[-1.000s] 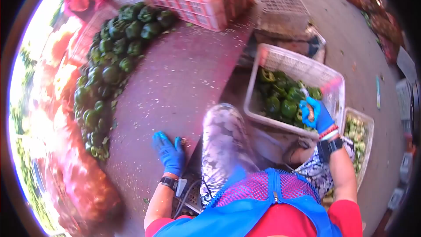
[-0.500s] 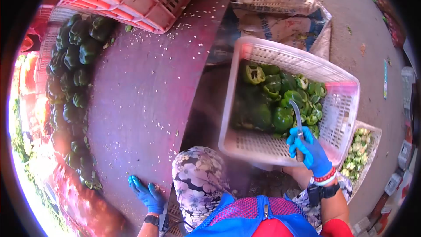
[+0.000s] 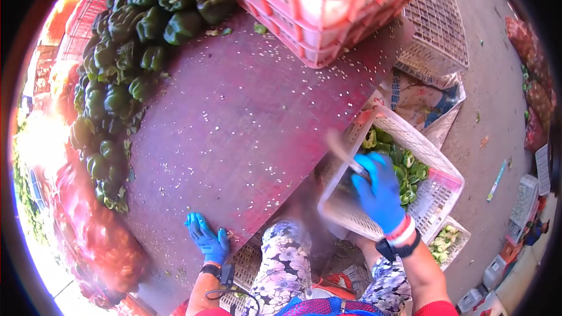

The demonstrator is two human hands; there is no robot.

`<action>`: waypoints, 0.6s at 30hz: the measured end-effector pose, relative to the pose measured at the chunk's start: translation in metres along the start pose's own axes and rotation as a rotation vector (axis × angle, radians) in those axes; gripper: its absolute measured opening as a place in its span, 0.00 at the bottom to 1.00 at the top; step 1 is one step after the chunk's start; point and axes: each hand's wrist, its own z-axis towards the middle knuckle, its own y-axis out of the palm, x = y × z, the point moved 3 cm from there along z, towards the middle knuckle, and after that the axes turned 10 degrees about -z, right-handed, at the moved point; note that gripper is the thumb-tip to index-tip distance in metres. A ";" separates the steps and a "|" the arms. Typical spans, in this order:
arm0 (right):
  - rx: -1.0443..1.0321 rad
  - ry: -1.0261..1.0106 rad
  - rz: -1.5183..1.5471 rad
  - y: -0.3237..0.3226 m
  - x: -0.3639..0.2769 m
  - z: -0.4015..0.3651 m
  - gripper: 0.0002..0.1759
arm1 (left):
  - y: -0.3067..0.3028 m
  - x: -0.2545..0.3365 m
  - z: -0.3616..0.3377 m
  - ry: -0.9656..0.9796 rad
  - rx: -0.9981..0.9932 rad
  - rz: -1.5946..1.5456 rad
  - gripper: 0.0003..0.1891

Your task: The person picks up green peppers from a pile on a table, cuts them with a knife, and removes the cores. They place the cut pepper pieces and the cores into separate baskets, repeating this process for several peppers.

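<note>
My right hand [image 3: 379, 190], in a blue glove, is closed round the handle of a curved knife [image 3: 345, 155]; its blade is blurred by motion. The hand is over the near side of a white plastic crate [image 3: 448, 184] holding cut green bell peppers [image 3: 413, 172]. My left hand [image 3: 208, 240], also gloved in blue, rests with its fingers stretched out on the near edge of the table [image 3: 228, 134]. No object shows in it. Whole green bell peppers [image 3: 117, 99] are piled along the table's left side, apart from both hands.
A pink-red crate [image 3: 316, 11] stands on the table's far side. Pale seeds are scattered over the tabletop. On the right, a smaller crate [image 3: 445, 243] holds pale green pieces. Another white crate [image 3: 436, 23] stands farther back. Full red net bags [image 3: 96, 228] lie at the left.
My view has turned left, toward the table and the pepper pile. My right hand has moved with the knife toward the crate's table side. My left hand stays on the table.
</note>
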 end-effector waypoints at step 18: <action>-0.328 0.175 -0.682 0.102 -0.088 0.199 0.36 | -0.049 -0.006 0.026 -0.102 -0.104 -0.232 0.41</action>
